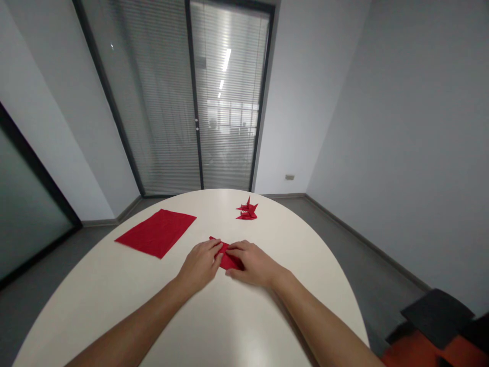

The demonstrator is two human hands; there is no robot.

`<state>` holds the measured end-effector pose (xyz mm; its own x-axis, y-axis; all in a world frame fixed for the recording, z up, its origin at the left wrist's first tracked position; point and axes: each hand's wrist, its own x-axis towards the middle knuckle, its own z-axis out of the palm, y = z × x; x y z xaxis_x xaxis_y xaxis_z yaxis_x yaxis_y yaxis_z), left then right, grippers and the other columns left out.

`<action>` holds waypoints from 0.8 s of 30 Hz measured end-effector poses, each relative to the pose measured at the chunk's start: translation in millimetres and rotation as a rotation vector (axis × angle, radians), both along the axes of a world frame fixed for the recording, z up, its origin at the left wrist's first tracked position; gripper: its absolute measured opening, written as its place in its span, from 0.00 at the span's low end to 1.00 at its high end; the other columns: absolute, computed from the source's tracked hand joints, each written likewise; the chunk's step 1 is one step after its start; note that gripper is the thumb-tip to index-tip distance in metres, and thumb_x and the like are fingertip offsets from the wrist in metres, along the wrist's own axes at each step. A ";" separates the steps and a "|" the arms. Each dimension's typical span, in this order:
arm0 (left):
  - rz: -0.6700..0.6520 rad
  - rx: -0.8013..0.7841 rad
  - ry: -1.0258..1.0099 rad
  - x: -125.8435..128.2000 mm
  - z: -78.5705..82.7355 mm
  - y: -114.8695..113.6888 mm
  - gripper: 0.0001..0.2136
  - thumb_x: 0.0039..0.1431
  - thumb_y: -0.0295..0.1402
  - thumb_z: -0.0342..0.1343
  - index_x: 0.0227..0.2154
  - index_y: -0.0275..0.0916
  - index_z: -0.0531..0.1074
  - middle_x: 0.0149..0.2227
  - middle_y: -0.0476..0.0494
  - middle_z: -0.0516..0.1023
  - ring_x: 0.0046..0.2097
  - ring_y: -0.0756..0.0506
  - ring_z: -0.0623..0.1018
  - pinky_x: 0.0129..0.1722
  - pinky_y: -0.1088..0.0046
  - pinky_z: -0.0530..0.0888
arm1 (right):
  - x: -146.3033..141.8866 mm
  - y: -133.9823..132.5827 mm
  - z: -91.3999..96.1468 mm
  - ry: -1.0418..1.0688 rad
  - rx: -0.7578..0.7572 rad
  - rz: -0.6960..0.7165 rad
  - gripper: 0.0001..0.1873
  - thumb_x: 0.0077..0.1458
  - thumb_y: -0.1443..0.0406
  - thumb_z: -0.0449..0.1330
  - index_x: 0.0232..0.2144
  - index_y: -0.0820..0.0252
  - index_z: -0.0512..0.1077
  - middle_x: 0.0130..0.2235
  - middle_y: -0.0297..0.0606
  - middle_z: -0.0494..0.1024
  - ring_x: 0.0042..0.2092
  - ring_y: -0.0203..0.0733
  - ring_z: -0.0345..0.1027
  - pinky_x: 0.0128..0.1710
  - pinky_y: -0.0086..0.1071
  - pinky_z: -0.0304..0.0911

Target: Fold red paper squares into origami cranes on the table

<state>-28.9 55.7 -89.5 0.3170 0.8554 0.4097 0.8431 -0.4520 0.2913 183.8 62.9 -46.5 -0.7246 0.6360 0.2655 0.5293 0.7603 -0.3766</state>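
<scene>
A small folded piece of red paper (229, 262) lies on the white round table (301, 250), straight in front of me. My left hand (199, 262) holds its left part, with the fingers over the top and the thumb at the near side. On the right part, my right hand (255, 265) has its fingers bent over the paper and its thumb by the near edge. Both hands cover much of the paper, so its full folded shape is hidden. Only its middle and a far left corner show between and beyond the fingers.
To the left lies a flat red paper sheet (158, 233). Several pointed red origami pieces (248, 211) stand clustered at the table's far side. A black and orange chair (437, 316) is at the lower right. Beyond the table are a glass door with blinds (229, 102) and walls.
</scene>
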 end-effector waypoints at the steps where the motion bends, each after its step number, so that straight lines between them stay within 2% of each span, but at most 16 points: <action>1: 0.012 0.011 0.015 0.0 0.2 -0.3 0.16 0.66 0.32 0.49 0.53 0.39 0.75 0.57 0.36 0.76 0.57 0.38 0.74 0.60 0.55 0.68 | -0.5 -0.2 -2.1 -0.018 0.008 0.013 0.26 0.58 0.55 0.62 0.56 0.59 0.72 0.58 0.48 0.73 0.58 0.54 0.66 0.59 0.44 0.59; 5: 0.046 0.033 0.085 -0.7 0.2 -0.8 0.19 0.67 0.34 0.46 0.56 0.36 0.72 0.60 0.33 0.72 0.63 0.34 0.68 0.62 0.48 0.63 | -1.9 0.6 -12.7 -0.088 0.007 -0.008 0.27 0.66 0.58 0.52 0.63 0.63 0.64 0.65 0.50 0.65 0.67 0.55 0.55 0.65 0.49 0.52; 9: -0.062 -0.035 0.118 -1.8 -1.3 0.4 0.21 0.69 0.32 0.43 0.62 0.37 0.65 0.66 0.37 0.65 0.67 0.39 0.63 0.65 0.52 0.60 | 2.1 3.2 -18.3 -0.126 -0.035 -0.055 0.28 0.69 0.59 0.46 0.67 0.63 0.58 0.68 0.49 0.59 0.70 0.57 0.46 0.66 0.55 0.49; 12: -0.109 -0.095 0.115 -2.4 -2.7 1.2 0.21 0.70 0.34 0.41 0.63 0.38 0.63 0.66 0.38 0.64 0.67 0.41 0.63 0.65 0.54 0.61 | 4.0 3.1 -16.8 -0.158 -0.029 -0.087 0.28 0.69 0.60 0.44 0.67 0.63 0.57 0.68 0.49 0.57 0.70 0.57 0.45 0.66 0.57 0.47; 16: -0.082 -0.108 0.123 -2.5 -3.7 1.8 0.21 0.70 0.34 0.41 0.63 0.38 0.64 0.66 0.37 0.65 0.67 0.40 0.63 0.65 0.53 0.61 | -3.1 -3.2 -13.8 -0.198 0.001 -0.152 0.29 0.68 0.62 0.45 0.67 0.69 0.57 0.68 0.52 0.56 0.70 0.58 0.46 0.68 0.55 0.43; 20: -0.085 -0.110 0.178 -1.8 -2.8 1.8 0.22 0.70 0.32 0.39 0.64 0.36 0.63 0.66 0.37 0.63 0.68 0.40 0.62 0.65 0.54 0.60 | -12.9 -11.5 -12.7 -0.229 -0.077 -0.183 0.37 0.68 0.52 0.45 0.69 0.72 0.50 0.70 0.55 0.48 0.71 0.58 0.39 0.68 0.57 0.38; 24: -0.025 -0.116 0.243 -0.1 -1.2 0.5 0.23 0.69 0.32 0.40 0.64 0.35 0.63 0.67 0.37 0.62 0.68 0.39 0.62 0.65 0.52 0.60 | -14.9 -14.0 -10.3 -0.281 -0.183 -0.176 0.45 0.66 0.44 0.39 0.70 0.73 0.42 0.71 0.53 0.39 0.72 0.56 0.30 0.69 0.55 0.31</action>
<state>-29.0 56.2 -90.7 0.4157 0.8829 0.2185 0.8837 -0.4489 0.1327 169.0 48.9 -56.9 -0.6287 0.7755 -0.0575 0.7476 0.5824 -0.3192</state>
